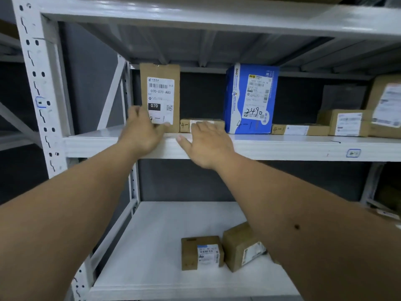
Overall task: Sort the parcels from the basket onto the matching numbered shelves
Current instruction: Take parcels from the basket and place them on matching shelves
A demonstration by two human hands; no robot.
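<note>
Both arms are reaching up to the middle shelf (282,146): the left hand (142,131) is resting with loose, spread fingers against the bottom of the tall brown parcel (160,96) marked 4-1, which is standing upright. The right hand (206,144) is lying flat and open on the small flat box (202,124), sitting right between that parcel and the blue box (249,98).

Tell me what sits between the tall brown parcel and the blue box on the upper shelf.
In the head view, a flat brown parcel marked 4-1 lies between the tall brown parcel and the blue box; the right hand reaches over its front.
</note>
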